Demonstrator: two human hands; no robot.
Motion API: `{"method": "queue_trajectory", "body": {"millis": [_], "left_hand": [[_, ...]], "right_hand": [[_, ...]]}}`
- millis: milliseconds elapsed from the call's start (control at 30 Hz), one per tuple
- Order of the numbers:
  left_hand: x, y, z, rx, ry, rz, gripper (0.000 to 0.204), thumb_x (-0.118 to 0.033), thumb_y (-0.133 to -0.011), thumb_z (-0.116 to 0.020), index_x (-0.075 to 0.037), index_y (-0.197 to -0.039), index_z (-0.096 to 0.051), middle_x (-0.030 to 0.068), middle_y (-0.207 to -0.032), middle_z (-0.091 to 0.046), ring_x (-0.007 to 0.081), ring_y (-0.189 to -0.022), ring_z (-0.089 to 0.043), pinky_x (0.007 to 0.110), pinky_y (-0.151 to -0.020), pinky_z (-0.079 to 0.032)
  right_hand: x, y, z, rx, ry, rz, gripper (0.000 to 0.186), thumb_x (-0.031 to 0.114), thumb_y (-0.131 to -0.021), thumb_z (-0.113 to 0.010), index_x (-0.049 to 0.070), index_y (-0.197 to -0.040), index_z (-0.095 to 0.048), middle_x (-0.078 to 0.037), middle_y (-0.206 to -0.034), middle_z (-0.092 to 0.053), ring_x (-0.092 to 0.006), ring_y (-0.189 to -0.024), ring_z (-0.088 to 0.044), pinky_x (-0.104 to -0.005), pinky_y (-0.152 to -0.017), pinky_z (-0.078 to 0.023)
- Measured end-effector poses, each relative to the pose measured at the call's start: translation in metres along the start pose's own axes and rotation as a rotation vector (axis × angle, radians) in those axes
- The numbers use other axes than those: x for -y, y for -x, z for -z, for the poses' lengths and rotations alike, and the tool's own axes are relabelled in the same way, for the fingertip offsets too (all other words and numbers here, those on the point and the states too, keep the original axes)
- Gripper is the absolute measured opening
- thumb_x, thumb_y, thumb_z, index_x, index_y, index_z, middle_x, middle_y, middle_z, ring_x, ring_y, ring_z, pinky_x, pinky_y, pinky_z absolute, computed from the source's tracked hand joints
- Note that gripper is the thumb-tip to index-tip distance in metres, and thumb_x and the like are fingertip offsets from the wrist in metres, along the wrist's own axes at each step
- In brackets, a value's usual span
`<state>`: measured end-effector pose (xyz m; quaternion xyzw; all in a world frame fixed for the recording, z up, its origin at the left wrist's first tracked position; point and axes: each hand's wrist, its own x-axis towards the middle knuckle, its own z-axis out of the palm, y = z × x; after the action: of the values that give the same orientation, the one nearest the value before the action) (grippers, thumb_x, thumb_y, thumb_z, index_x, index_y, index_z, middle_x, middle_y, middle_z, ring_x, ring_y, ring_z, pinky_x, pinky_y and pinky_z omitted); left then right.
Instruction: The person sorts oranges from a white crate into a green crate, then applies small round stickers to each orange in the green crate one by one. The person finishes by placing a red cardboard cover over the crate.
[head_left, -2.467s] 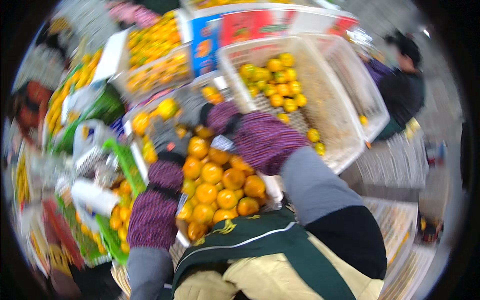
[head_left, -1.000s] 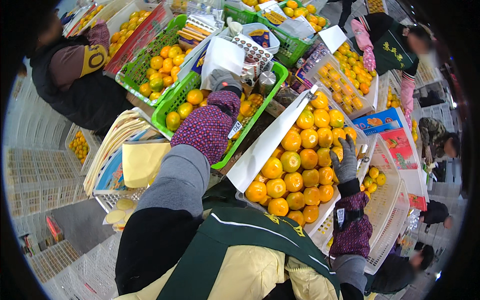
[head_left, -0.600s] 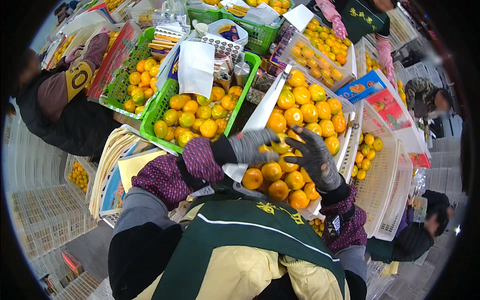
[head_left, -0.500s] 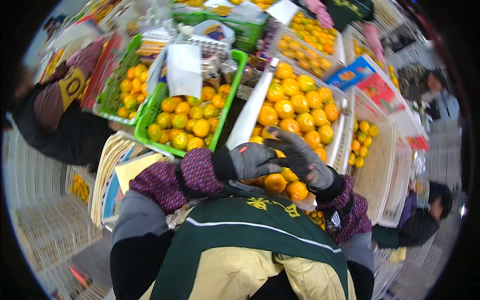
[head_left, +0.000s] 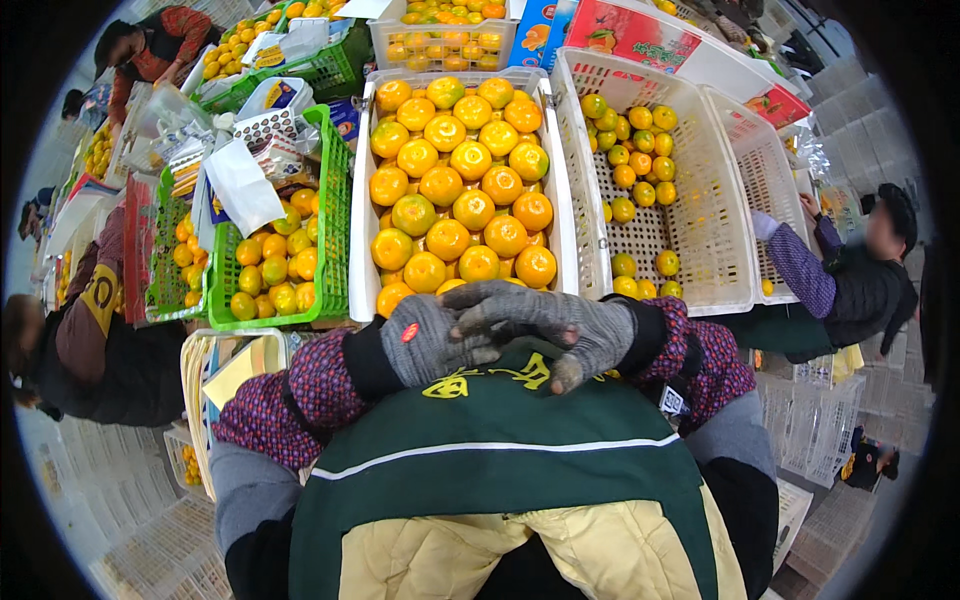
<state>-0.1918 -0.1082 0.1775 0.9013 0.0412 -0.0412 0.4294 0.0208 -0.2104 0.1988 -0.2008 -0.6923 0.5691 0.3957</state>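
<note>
We see the left hand [head_left: 425,340] in a grey knit glove and the right hand [head_left: 560,325] in a matching glove pressed together at the chest, right fingers [head_left: 500,305] laid loosely over the left; neither grips anything. Just beyond them sits a white slatted plastic crate [head_left: 358,200] heaped with orange and greenish mandarins [head_left: 460,170], roughly two dozen showing. Its near edge is hidden behind the hands. To its right stand two more white plastic crates [head_left: 720,200], the nearer holding about twenty small mandarins scattered thinly. To the left a green plastic basket [head_left: 335,200] holds more fruit under a white paper sheet [head_left: 245,185]. Another person in a purple sleeve [head_left: 800,265] reaches into the far crate.
</note>
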Motion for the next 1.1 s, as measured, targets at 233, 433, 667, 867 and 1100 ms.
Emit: {"method": "queue_trajectory", "body": {"millis": [233, 433, 667, 867, 1100], "left_hand": [[-0.019, -0.047, -0.029, 0.062, 0.094, -0.006, 0.035, -0.023, -0.096, -0.059, -0.01, -0.129, -0.06, 0.0143, -0.126, -0.062, 0.033, -0.115, -0.061, 0.04, -0.096, -0.051], [-0.038, -0.06, -0.045, -0.237, 0.754, 0.115, 0.047, -0.011, -0.089, -0.074, -0.003, -0.13, -0.054, 0.0087, -0.118, -0.064, 0.0193, -0.11, -0.062, 0.034, -0.096, -0.051], [-0.033, -0.057, -0.05, -0.342, 0.614, 0.156, 0.035, -0.018, -0.086, -0.077, -0.005, -0.113, -0.059, 0.0085, -0.107, -0.066, 0.019, -0.101, -0.063, 0.036, -0.089, -0.052], [-0.044, -0.055, -0.038, -0.203, 0.17, 0.144, 0.043, -0.01, -0.083, -0.071, -0.001, -0.125, -0.063, 0.0141, -0.11, -0.07, 0.0221, -0.098, -0.069, 0.035, -0.089, -0.053], [-0.057, -0.064, -0.042, -0.117, 0.166, 0.071, 0.025, -0.011, -0.08, -0.076, -0.006, -0.101, -0.062, 0.0082, -0.091, -0.067, 0.0256, -0.082, -0.066, 0.035, -0.074, -0.052]], "right_hand": [[0.028, 0.062, -0.002, -0.148, -0.139, -0.112, 0.088, 0.059, -0.082, -0.073, 0.001, -0.142, -0.045, -0.024, -0.151, -0.032, -0.0385, -0.141, -0.035, -0.0488, -0.115, -0.028], [0.029, 0.087, -0.003, -0.284, -0.136, -0.087, 0.102, 0.076, -0.074, -0.067, -0.001, -0.138, -0.049, -0.025, -0.15, -0.034, -0.0372, -0.143, -0.032, -0.0489, -0.118, -0.021], [0.029, 0.083, 0.002, -0.171, -0.186, -0.062, 0.106, 0.079, -0.072, -0.067, -0.002, -0.138, -0.048, -0.024, -0.152, -0.032, -0.0374, -0.146, -0.026, -0.0504, -0.118, -0.019], [0.017, 0.081, 0.013, -0.022, -0.083, 0.015, 0.086, 0.065, -0.083, -0.065, 0.003, -0.139, -0.048, -0.02, -0.139, -0.044, -0.0338, -0.132, -0.042, -0.046, -0.109, -0.033], [0.016, 0.098, 0.017, 0.099, -0.294, -0.004, 0.062, 0.039, -0.093, -0.07, 0.001, -0.136, -0.049, -0.014, -0.139, -0.05, -0.023, -0.129, -0.047, -0.0395, -0.109, -0.037]]}}
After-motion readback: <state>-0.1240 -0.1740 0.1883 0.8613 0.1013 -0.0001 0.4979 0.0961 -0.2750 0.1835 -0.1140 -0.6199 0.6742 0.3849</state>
